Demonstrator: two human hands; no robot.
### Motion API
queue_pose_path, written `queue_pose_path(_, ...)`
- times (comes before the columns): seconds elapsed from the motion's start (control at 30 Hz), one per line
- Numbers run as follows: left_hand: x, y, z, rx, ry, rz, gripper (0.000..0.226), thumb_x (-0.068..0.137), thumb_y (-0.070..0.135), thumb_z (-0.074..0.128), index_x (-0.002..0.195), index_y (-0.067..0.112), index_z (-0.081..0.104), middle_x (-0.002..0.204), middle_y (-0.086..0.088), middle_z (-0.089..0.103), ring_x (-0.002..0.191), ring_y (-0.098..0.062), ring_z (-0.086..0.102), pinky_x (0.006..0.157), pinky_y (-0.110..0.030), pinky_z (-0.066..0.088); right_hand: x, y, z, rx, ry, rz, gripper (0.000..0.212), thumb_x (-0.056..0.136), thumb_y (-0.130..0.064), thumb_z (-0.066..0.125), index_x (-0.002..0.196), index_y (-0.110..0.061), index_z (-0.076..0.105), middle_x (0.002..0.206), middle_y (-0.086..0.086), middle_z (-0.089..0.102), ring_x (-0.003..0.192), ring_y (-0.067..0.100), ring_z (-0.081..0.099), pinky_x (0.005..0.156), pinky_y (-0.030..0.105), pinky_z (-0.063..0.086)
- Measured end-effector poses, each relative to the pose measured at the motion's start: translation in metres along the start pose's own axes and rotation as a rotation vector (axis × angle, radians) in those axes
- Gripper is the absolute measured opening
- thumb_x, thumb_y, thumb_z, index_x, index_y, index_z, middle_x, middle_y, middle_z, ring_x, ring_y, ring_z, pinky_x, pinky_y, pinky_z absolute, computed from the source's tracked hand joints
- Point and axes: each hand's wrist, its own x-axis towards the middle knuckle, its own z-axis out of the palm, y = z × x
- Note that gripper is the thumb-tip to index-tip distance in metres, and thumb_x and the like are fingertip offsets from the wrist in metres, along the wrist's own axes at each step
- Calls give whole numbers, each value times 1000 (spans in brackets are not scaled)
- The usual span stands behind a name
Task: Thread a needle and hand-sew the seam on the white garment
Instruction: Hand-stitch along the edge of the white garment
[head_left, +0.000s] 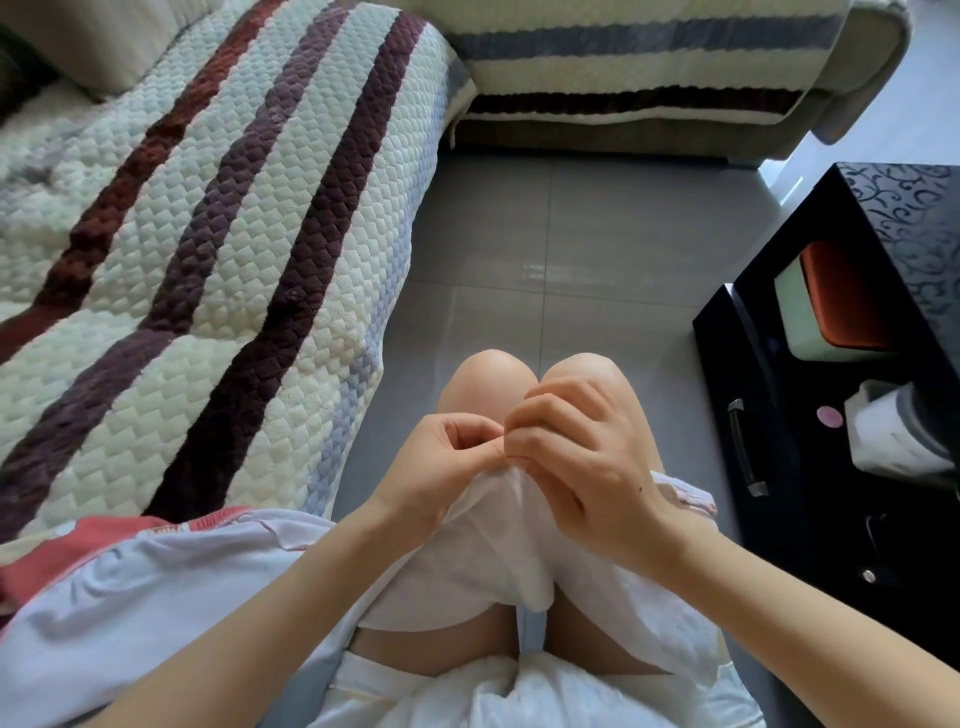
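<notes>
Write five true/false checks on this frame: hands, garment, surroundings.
1. The left hand and right hand both pinch the white garment at its raised edge. True.
2. The garment lies flat on the floor. False: it drapes over the lap, lifted up near the knees.
3. A striped quilted cover lies to the person's left. True.
4. The black cabinet stands on the left. False: the black cabinet is on the right.
5. The right hand rests on the cabinet. False: its grip is on the garment.
</notes>
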Motion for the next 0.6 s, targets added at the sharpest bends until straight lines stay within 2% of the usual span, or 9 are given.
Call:
queue_pose_path(0.1, 0, -5, 4, 23, 70, -22, 11, 66, 23, 77, 63, 14, 72, 64, 1, 65, 67, -11, 56, 68, -25, 45, 7, -13, -10, 286, 57, 108, 21, 94, -6, 45, 84, 0, 61, 81, 11, 65, 75, 29, 61, 69, 48, 46)
queue_pose_path(0.2, 1, -5, 5, 40, 139, -46, 18, 66, 32, 72, 68, 14, 74, 72, -5, 68, 74, -15, 59, 76, -31, 47, 17, -14, -24, 644, 81, 354, 14, 102, -20, 38, 93, -11, 44, 77, 8, 67, 68, 37, 65, 69, 56, 51)
queue_pose_path(0.23, 1, -3, 5, 6, 137, -53, 12, 71, 26, 72, 69, 13, 73, 74, -5, 69, 76, -15, 60, 77, -28, 47, 21, -11, -30, 778, 98, 466, 13, 101, -22, 38, 93, -12, 40, 71, 9, 64, 62, 39, 63, 66, 53, 53)
queue_pose_path(0.3, 5, 6, 5, -167, 107, -99, 12, 81, 7, 69, 69, 9, 72, 73, -6, 68, 74, -15, 60, 75, -23, 48, 26, 1, -41, 947, 161, 681, 12, 98, -19, 43, 90, -11, 39, 56, 6, 51, 47, 27, 52, 53, 31, 49)
queue_pose_path(0.33, 6, 13, 4, -240, 81, -127, 16, 81, 3, 67, 67, 8, 70, 71, -5, 67, 71, -14, 59, 70, -21, 48, 27, 10, -46, 940, 180, 741, 12, 97, -18, 46, 88, -12, 41, 52, 0, 42, 44, 20, 43, 48, 25, 42)
queue_pose_path(0.4, 12, 31, -2, -280, 19, -132, 13, 71, 7, 70, 61, 14, 67, 69, -2, 63, 68, -11, 56, 65, -21, 42, 30, 29, -54, 818, 160, 783, 13, 95, -20, 50, 86, -13, 47, 52, -9, 33, 46, 9, 29, 46, 19, 31)
queue_pose_path(0.5, 19, 66, -10, -234, -82, -9, 10, 61, 25, 69, 56, 20, 62, 62, 1, 55, 65, -13, 51, 68, -26, 38, 33, 49, -55, 638, 108, 816, 9, 88, -21, 45, 84, -15, 50, 53, -15, 33, 50, 7, 26, 49, 21, 24)
queue_pose_path(0.6, 23, 102, -14, -128, -150, 141, 10, 66, 25, 68, 61, 17, 65, 51, 7, 43, 52, -9, 38, 57, -20, 33, 36, 54, -43, 497, 33, 788, 9, 85, -18, 42, 83, -20, 50, 57, -15, 39, 54, 4, 31, 53, 17, 28)
